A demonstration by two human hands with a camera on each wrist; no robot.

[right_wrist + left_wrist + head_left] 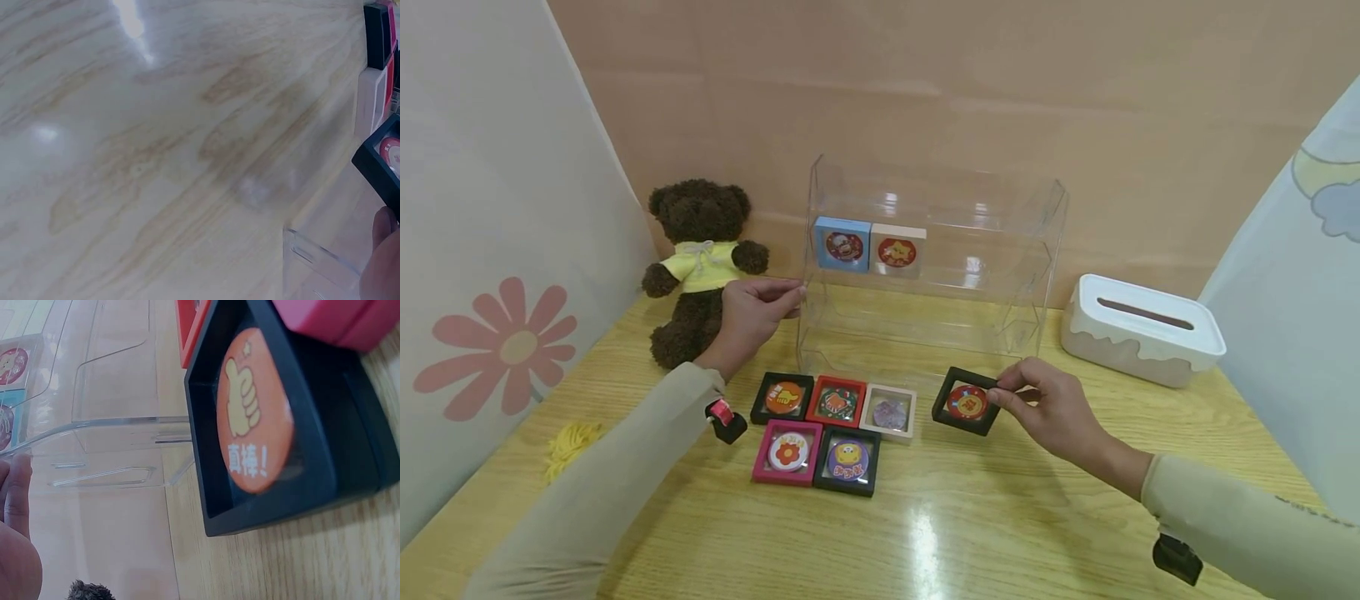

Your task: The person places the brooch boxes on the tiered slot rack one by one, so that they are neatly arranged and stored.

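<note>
A clear tiered display rack [925, 321] stands at the back of the table. On its upper tier sit a blue-framed badge [842, 245] and a cream-framed badge [898, 251], side by side. My left hand [754, 321] pinches the rack's left side edge. Between the thumb and fingers of my right hand [1052, 408] is a black square frame with a red round badge [966, 402], held tilted in front of the rack's lower right. Left of it on the table lie several framed badges, among them a black one with a thumbs-up [253, 412] and a pink one [787, 452].
A brown teddy bear [700, 258] in a yellow top sits left of the rack, behind my left hand. At the right stands a white-lidded tissue box [1142, 329]. Yellow yarn [574, 446] lies at the table's left edge. Patterned cloth hangs on both sides.
</note>
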